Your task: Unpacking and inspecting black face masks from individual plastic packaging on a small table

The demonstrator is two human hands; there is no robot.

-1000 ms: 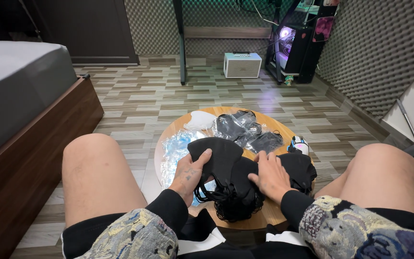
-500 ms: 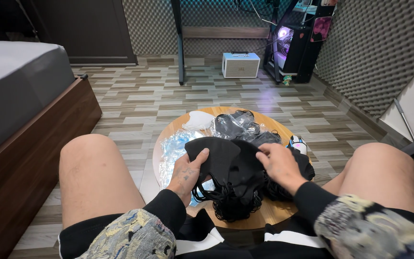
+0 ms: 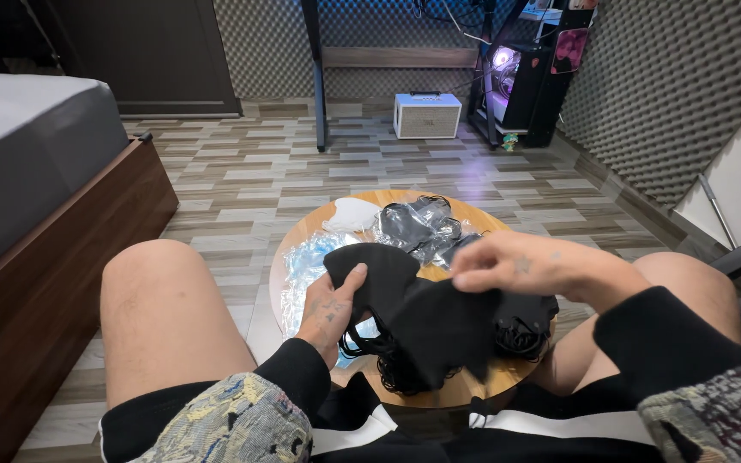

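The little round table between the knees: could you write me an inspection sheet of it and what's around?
Surface: round wooden table, crowded.
Job's things: black fabric mask held by both hands; black mask pile beneath.
Clutter: bagged dark masks, white mask, clear wrappers.
Hands: left hand grips mask's left edge; right hand pinches its top.
Cables: some behind the lit computer tower.
Surroundings: bed, white speaker box, wood-pattern floor.

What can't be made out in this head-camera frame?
- Right hand: fingertips blurred by motion; grip on the black mask unclear.
- Pile of black masks: count hidden beneath the held mask.
- Clear packets: contents too small and glary.
- Round table: near rim hidden by masks and sleeves.
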